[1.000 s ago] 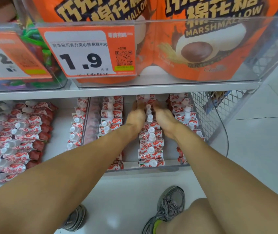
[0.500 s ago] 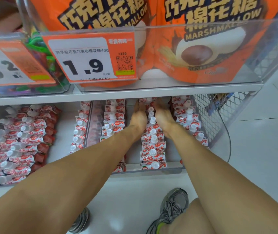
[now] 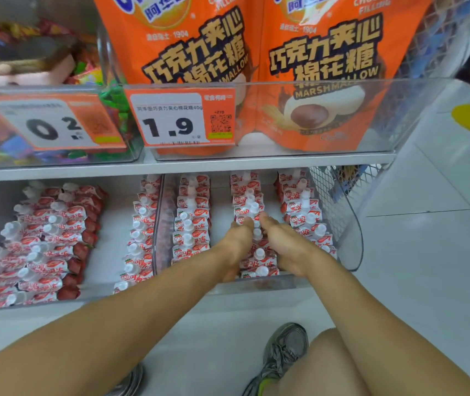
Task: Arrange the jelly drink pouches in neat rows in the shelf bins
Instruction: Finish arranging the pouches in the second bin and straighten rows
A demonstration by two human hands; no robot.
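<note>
Red-and-white jelly drink pouches with white caps lie in clear shelf bins on the low shelf. The right bin holds three rows: a left row, a middle row and a right row. My left hand and my right hand flank the middle row and press against its two sides, fingers pointing into the shelf. Each hand hides the pouches under it. The left bin holds one row and a looser, uneven pile of pouches.
Above, a shelf edge carries a clear bin of orange marshmallow bags, a 1.9 price tag and a bin of mixed candy. A wire mesh panel closes the right side. My shoes stand on white floor tiles.
Both hands have slid from the back of the middle row toward the front of the bin, staying on either side of it. The camera has tilted, showing more of the upper shelf.
</note>
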